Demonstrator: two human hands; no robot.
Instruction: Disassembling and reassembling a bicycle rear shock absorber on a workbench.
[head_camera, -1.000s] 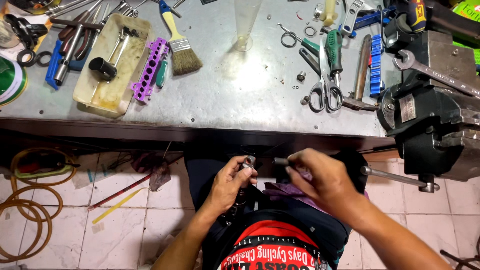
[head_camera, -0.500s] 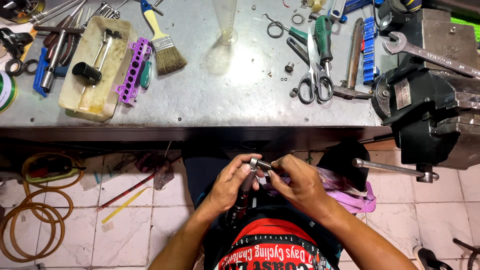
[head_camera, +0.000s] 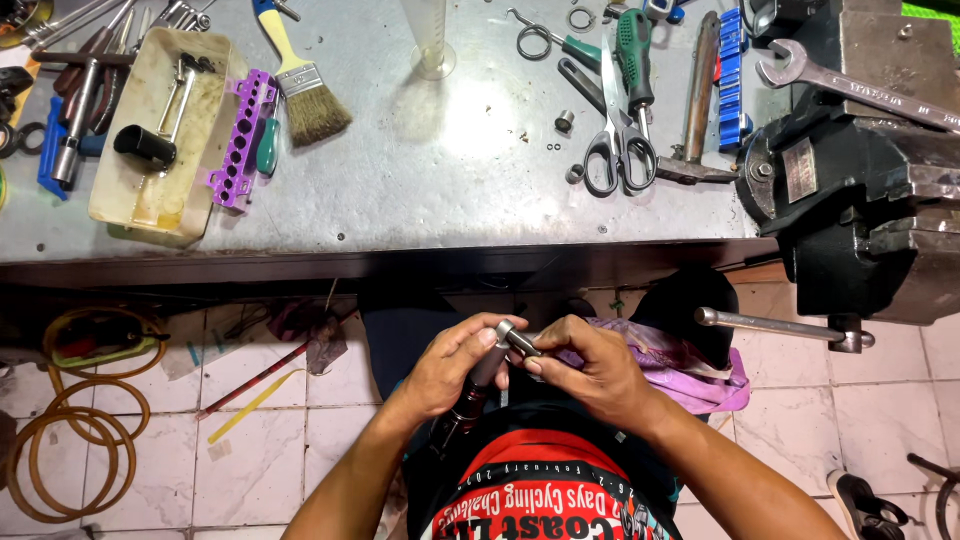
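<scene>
Left hand (head_camera: 450, 365): closed around a dark cylindrical part (head_camera: 478, 385), fingers wrapped round its upper length, thumb near the metal tip.
Right hand (head_camera: 590, 370): pinching a small metal piece (head_camera: 520, 343) between thumb and fingertips, right at the top end of the part.
Cylindrical part: held in front of the person's lap, below the front edge of the bench, tilted so its silver end points up and to the right; the lower end runs down toward the red and black shirt (head_camera: 540, 495).
Small metal piece: touching the silver end of the part; whether it is seated inside or only laid against it cannot be told.
Bench (head_camera: 450, 170): grey metal top, well above both hands.
On the bench, left: a cream tray (head_camera: 125, 195) with a socket wrench, a purple holder (head_camera: 240, 140) touching its right side, a paintbrush (head_camera: 300, 85) just beside that.
On the bench, right: scissors (head_camera: 618, 140), a green-handled screwdriver (head_camera: 632, 50), a hammer (head_camera: 695, 100), a blue comb-like strip (head_camera: 730, 75).
Far right: a dark vise (head_camera: 850, 200) with a spanner (head_camera: 850, 85) lying on top; its handle bar (head_camera: 780, 327) sticks out to the left, near the right forearm.
Floor: pale tiles, a coiled yellow hose (head_camera: 60, 440) at the left, a pink bag (head_camera: 680, 365) behind the right hand.
</scene>
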